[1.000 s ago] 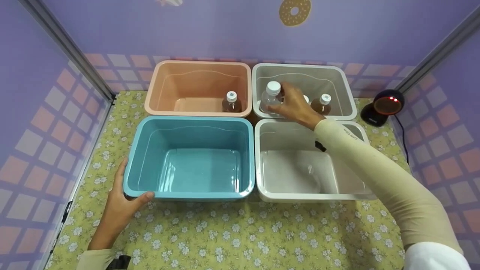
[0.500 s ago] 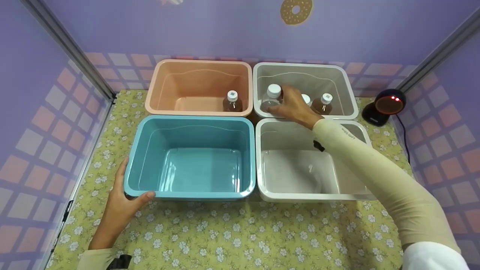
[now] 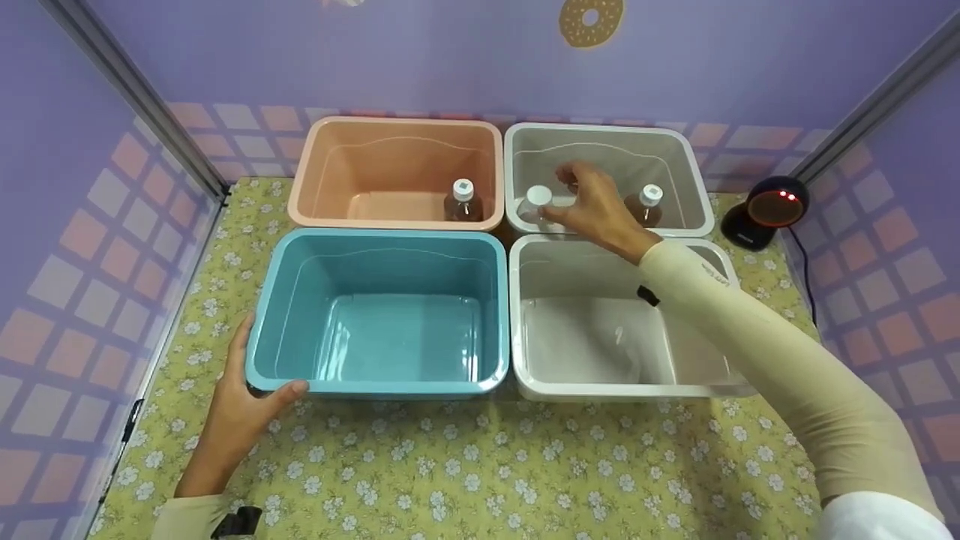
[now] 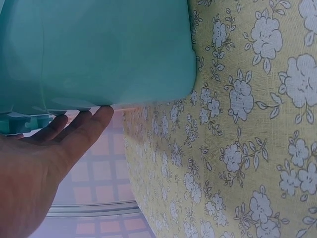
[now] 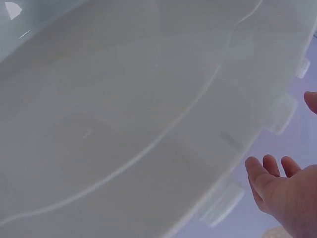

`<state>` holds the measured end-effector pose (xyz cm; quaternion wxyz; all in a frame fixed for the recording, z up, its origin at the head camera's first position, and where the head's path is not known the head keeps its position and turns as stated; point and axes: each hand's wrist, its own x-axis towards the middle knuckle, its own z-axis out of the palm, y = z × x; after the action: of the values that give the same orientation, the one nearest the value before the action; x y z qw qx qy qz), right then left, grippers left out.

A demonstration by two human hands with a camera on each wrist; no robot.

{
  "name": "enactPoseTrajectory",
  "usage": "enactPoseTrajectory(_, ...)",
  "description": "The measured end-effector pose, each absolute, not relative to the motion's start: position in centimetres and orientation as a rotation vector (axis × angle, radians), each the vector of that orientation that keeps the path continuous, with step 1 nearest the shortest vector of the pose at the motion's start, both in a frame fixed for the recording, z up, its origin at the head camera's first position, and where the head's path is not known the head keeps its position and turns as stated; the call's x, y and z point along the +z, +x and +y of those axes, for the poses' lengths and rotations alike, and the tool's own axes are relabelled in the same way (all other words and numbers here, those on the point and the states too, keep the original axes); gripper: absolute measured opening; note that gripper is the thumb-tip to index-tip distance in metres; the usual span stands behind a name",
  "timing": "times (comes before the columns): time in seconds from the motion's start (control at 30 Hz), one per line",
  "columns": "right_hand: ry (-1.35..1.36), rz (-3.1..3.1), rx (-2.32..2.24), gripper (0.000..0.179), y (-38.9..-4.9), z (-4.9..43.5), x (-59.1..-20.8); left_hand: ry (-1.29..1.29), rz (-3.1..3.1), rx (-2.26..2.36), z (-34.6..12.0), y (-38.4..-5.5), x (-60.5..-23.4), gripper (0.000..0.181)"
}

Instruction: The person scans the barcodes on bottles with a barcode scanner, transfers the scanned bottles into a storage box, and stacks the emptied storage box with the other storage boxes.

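Note:
My left hand (image 3: 240, 412) rests at the near left corner of the blue tub (image 3: 375, 388). Its thumb lies at the front rim; in the left wrist view its fingers (image 4: 84, 131) reach straight along the outer wall. At the back right, my right hand (image 3: 596, 210) is over the far grey tub (image 3: 701, 195), holding nothing. Its fingers are spread, with the thumb close beside a white-capped clear bottle (image 3: 538, 199). Further right in that tub stands a brown bottle with a white cap (image 3: 650, 199). The right wrist view shows the hand past a pale tub wall.
A peach tub (image 3: 300, 180) at the back left holds a brown bottle (image 3: 463, 201). The near grey tub (image 3: 592, 345) lies beneath my right forearm. A black scanner-like device (image 3: 765, 214) with red lights and a cable stands at the right. Walls enclose the flowered tabletop (image 3: 450, 465).
The clear bottle has gone lower into the far grey tub, and my right hand has let go of it. A cap seen earlier beside it is now hidden by the hand. My left hand stays put.

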<state>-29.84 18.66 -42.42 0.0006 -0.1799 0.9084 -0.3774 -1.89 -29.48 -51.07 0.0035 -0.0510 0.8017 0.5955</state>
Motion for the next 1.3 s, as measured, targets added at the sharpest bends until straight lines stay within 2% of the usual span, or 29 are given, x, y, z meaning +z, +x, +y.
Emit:
enactPoseTrajectory(0.43,-0.668,2.834,-1.359,0.060,-26.7,21.8,-40.6,-0.160,2.657,1.767,-29.6,-2.0,-51.2,0.118)
enactPoseTrajectory(1.0,-0.556,2.878,-1.395,0.058,-24.4,24.8,-39.4,-0.143,2.629,1.786,-29.4,-2.0,-51.2,0.117)
enactPoseTrajectory(1.3,-0.537,2.893,-1.451,0.055,-23.4,26.4,-39.2,-0.111,2.644,1.847,-29.2,-2.2,-50.9,0.124)
